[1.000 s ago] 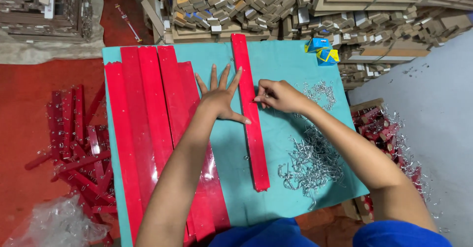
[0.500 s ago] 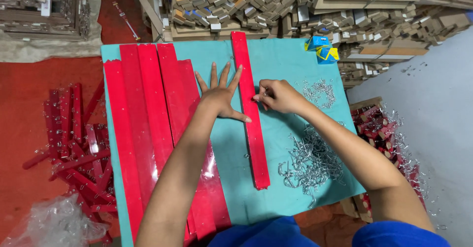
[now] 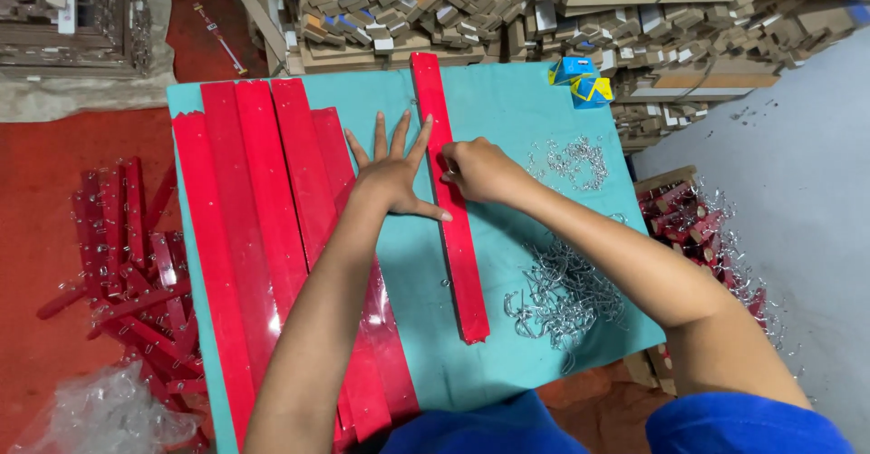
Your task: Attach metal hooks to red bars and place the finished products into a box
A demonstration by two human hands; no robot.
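Observation:
A long red strip (image 3: 460,255) lies lengthwise on the teal table top (image 3: 507,110). My left hand (image 3: 391,171) lies flat, fingers spread, against the strip's left edge with its fingertips on the strip. My right hand (image 3: 480,169) is curled closed on the strip's right edge at mid-length; whether it pinches something small, I cannot tell. A heap of small silver metal hooks (image 3: 564,293) lies right of the strip, under my right forearm. A smaller scatter of hooks (image 3: 573,159) lies farther back.
Several red strips (image 3: 258,227) lie side by side on the table's left half. Finished red strips with hooks are piled on the red floor (image 3: 122,273) and in a crate (image 3: 689,214). Blue-and-yellow small boxes (image 3: 580,81) sit at the far right corner. Cardboard stacks (image 3: 471,5) stand behind.
Both hands stay on the single red strip; my right hand has shifted very slightly along its edge. Nothing else has moved.

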